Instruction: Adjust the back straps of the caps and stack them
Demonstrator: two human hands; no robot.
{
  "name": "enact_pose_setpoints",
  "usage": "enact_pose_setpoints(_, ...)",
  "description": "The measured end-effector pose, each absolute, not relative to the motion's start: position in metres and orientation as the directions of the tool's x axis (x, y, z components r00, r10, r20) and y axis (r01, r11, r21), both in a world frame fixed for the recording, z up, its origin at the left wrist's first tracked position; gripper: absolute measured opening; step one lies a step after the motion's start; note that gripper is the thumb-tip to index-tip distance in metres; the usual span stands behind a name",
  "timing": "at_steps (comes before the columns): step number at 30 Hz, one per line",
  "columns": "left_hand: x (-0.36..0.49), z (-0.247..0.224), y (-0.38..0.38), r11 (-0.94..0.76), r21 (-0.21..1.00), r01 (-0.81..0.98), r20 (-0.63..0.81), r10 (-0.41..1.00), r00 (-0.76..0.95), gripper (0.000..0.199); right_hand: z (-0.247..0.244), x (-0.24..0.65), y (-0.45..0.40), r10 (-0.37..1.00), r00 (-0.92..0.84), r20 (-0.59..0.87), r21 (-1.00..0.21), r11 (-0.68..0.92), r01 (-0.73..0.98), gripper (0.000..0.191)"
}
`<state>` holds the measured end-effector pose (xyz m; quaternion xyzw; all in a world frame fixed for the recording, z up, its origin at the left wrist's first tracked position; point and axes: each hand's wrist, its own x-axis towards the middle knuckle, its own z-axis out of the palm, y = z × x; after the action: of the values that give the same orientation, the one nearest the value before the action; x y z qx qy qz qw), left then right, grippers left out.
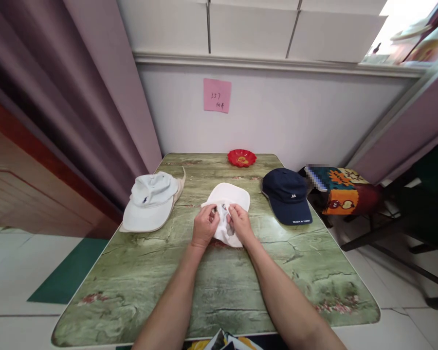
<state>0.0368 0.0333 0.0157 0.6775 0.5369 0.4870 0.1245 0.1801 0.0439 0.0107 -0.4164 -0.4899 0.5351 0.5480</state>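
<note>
A white baseball cap (229,192) lies in the middle of the table, its brim pointing away from me and its crown sagging toward me. At the left side of the crown, the bent fingers of my left hand (205,223) pinch the fabric. My right hand (240,219) grips the cap on the other side, thumb and fingers together. Between the hands a small dark mark shows on the cap, too small to make out. Both palms are partly hidden.
White caps in a stack (151,197) sit at the left, over a beige one. A navy cap (287,195) lies at the right edge. A red scalloped dish (242,158) stands at the back of the green table (233,296). A cloth-covered stool (345,194) is beyond the right side.
</note>
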Motion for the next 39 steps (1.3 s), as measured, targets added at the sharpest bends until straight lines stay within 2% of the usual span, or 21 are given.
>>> enact_pose_setpoints(3,0.036,0.003,0.036,-0.298,0.853,0.428,0.403,0.898,-0.177,0.022,-0.008,0.174,0.043,0.986,-0.043,0.160,-0.987,0.158,-0.030,0.036)
enact_pose_setpoints(6,0.036,0.000,0.039,-0.183,0.983,0.031,0.185,0.956,-0.227,0.030,-0.011,0.173,0.042,0.985,-0.055,0.163,-0.987,0.163,0.006,0.033)
enact_pose_setpoints(9,0.032,0.003,0.039,-0.064,0.964,-0.258,0.018,0.984,-0.179,0.036,-0.009,0.174,0.042,0.982,-0.076,0.171,-0.985,0.173,0.016,0.030)
enact_pose_setpoints(14,0.021,0.008,0.039,0.087,0.891,-0.445,-0.138,0.987,-0.083,0.040,-0.012,0.173,0.043,0.981,-0.072,0.182,-0.982,0.185,0.044,0.030)
enact_pose_setpoints(18,0.020,0.009,0.041,0.114,0.854,-0.507,-0.181,0.980,-0.085,0.031,-0.011,0.172,0.042,0.983,-0.040,0.181,-0.979,0.184,0.091,0.031)
enact_pose_setpoints(23,0.025,0.013,0.041,0.001,0.844,-0.537,-0.123,0.974,-0.191,0.029,-0.005,0.173,0.041,0.976,0.026,0.217,-0.968,0.212,0.133,0.031)
enact_pose_setpoints(29,0.025,0.009,0.038,-0.073,0.947,-0.312,-0.006,0.970,-0.244,0.025,-0.004,0.172,0.039,0.954,0.081,0.288,-0.946,0.271,0.177,0.031)
enact_pose_setpoints(35,0.027,0.009,0.033,-0.159,0.982,-0.103,0.135,0.968,-0.211,0.022,-0.002,0.171,0.036,0.928,0.091,0.361,-0.922,0.340,0.183,0.030)
enact_pose_setpoints(39,0.028,0.010,0.031,-0.180,0.981,-0.067,0.165,0.968,-0.187,0.022,-0.001,0.171,0.036,0.911,0.139,0.388,-0.916,0.365,0.167,0.027)
